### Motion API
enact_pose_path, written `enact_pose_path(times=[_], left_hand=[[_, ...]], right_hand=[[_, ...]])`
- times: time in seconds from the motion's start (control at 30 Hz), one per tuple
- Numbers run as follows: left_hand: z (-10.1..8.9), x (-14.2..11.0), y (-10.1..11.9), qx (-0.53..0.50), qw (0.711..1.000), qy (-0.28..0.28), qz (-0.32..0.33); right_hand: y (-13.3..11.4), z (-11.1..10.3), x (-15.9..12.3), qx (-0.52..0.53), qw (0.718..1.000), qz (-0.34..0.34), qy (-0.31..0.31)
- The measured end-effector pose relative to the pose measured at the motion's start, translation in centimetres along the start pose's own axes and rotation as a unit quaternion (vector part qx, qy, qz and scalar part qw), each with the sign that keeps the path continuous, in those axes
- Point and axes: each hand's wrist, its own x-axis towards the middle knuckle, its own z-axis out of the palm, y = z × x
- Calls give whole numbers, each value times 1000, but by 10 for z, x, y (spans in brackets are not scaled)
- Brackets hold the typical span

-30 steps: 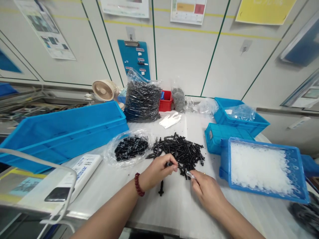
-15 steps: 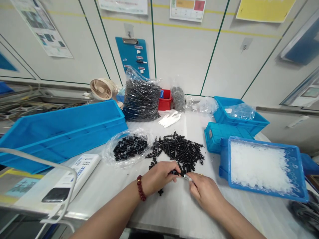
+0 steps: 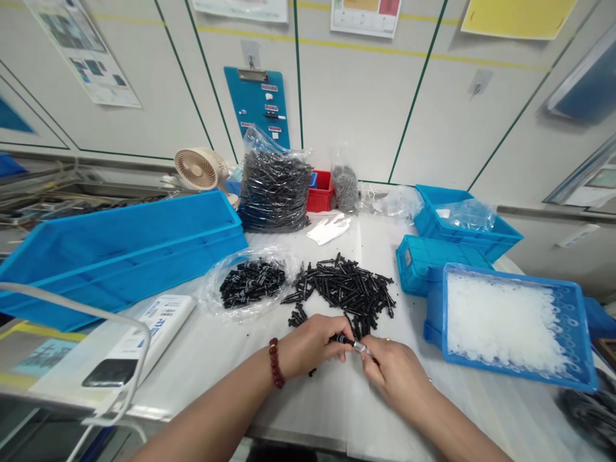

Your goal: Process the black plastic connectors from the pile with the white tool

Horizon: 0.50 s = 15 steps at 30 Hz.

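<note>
My left hand, with a beaded bracelet on its wrist, pinches a slim black plastic part that has pale bands. My right hand is closed on a small clear plastic sleeve, which meets the part's right end; how far one sits inside the other cannot be made out. Just beyond both hands lies a loose pile of black plastic parts. Left of it, an open clear bag holds several banded black parts. A blue bin full of small translucent white pieces stands to the right.
At the back are a large clear bag of black parts, a red bin and a white glove. A long blue bin and a white box flank the left side, where a white cable crosses. Blue bins stand right.
Both hands stay together and shift slightly. The black part and the clear sleeve now lie more nearly in one line. The view has moved a little.
</note>
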Motion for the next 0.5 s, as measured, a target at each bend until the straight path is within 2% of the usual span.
enact_pose_path(times=[0.2, 0.5], left_hand=[[1, -1, 3, -7, 1000, -11, -8], [0, 2, -9, 12, 999, 26, 19]], right_hand=[[0, -1, -1, -18, 1000, 22, 8], [2, -5, -1, 108, 993, -38, 6]])
